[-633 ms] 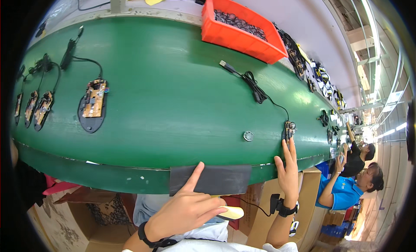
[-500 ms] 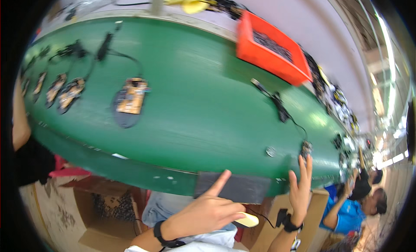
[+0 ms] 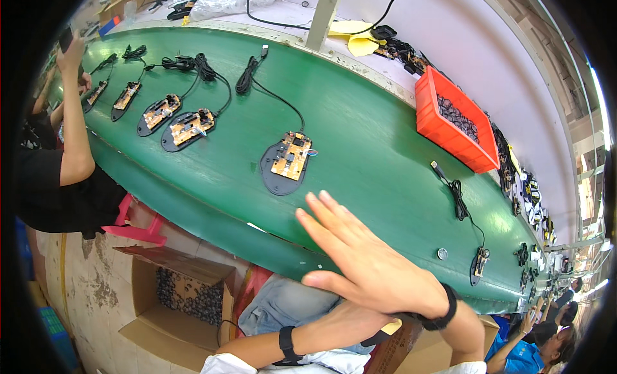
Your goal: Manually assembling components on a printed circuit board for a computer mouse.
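My right hand (image 3: 369, 261) reaches up and leftward over the front edge of the green work surface (image 3: 366, 187). Its fingers are stretched out and hold nothing. Below it, my left hand (image 3: 344, 326) crosses under the right wrist, and its fingers are hidden there. A pale yellow piece (image 3: 391, 326) shows beside the hidden fingers; whether it is held cannot be told. Nearest the right fingertips lies a mouse base with a tan circuit board (image 3: 292, 156), its black cable (image 3: 247, 75) running away from me.
More mouse bases (image 3: 186, 129) lie to the left, by a person's arm (image 3: 77, 139). At the far right stand a red bin (image 3: 427, 110) of dark parts, a small round disc (image 3: 442, 253) and a cabled board (image 3: 479, 264). A cardboard box (image 3: 151, 332) sits below the edge.
My view has swung left, so everything on the surface appears shifted rightward. My right hand has come across over my left, which was pointing with its index finger.
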Demonstrator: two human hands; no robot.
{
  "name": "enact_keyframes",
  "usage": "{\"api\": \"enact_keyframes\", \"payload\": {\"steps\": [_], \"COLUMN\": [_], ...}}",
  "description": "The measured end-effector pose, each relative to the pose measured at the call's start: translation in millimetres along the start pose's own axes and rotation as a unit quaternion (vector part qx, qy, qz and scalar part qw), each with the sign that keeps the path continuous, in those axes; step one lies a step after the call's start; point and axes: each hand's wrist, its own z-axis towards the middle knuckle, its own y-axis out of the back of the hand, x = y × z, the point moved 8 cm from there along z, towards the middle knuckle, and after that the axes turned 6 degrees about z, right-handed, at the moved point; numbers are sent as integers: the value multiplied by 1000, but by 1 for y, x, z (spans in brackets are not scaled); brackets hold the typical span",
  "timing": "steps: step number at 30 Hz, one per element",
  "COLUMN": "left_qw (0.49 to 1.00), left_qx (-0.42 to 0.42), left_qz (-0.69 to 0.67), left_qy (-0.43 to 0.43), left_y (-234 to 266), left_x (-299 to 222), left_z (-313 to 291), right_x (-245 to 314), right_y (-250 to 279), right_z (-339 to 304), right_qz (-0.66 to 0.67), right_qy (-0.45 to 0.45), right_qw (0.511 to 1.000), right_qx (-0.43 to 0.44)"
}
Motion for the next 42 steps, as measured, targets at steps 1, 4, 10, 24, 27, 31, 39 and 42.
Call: {"api": "enact_keyframes", "payload": {"steps": [1,4,10,24,27,31,39,42], "left_qw": [995,951,930,925,923,935,928,932], "left_qx": [68,97,160,114,137,141,162,155], "left_qz": [73,270,315,325,328,295,323,314], "left_qy": [29,-114,-96,-161,-148,-137,-96,-94], "left_y": [-11,-25,-20,-10,-11,-5,-5,-3], "left_x": [7,9,1,-12,-10,-15,-14,-14], "left_z": [0,-12,-12,-11,-10,-7,-4,-4], "right_x": [0,3,-13,-39,-41,-45,-91,-113], "right_y": [-3,-8,-14,10,9,7,56,40], "right_z": [10,36,43,-109,-137,-164,-218,-222], "right_qz": [-20,-113,-214,-239,-236,-250,-218,-197], "right_qy": [22,63,59,-127,-175,-219,-247,-268], "right_qw": [1000,992,975,963,956,943,873,864], "right_qx": [-7,0,11,13,1,-20,-361,-377]}}
